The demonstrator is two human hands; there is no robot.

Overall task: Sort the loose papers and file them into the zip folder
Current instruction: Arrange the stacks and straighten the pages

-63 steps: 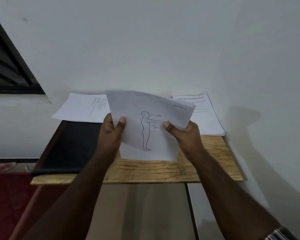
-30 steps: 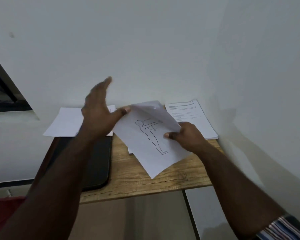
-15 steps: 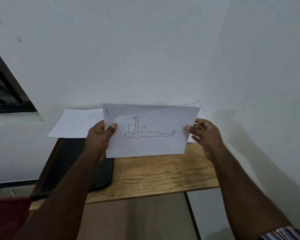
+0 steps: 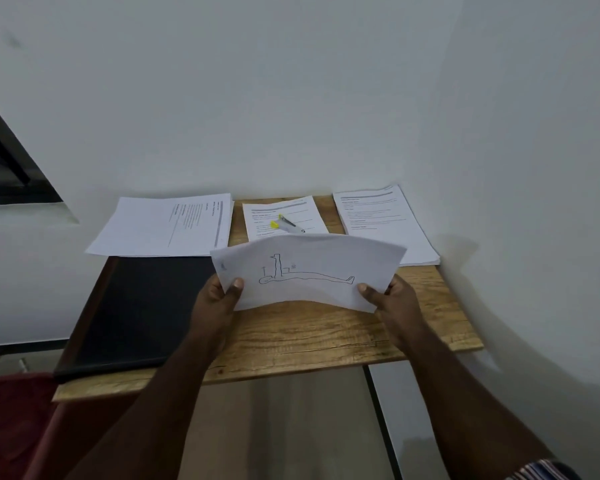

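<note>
Lowered since the earlier frame, the drawing sheet (image 4: 309, 271), long axis left-right, was pinched by left hand (image 4: 219, 299) and right hand (image 4: 392, 299) above the wooden table (image 4: 309, 337) by a white wall (image 4: 291, 98).

Dim, flat, greyish light; a soft shadow falls on the wall (image 4: 499, 265) right of the right hand (image 4: 392, 299). Wide-angle bending at edges; slight softness throughout.

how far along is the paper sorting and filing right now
Three piles already lie along the wall: left, middle, right. The left hand and right hand hold a drawing sheet, unsorted. The black folder lies shut; nothing is visibly filed.
</note>
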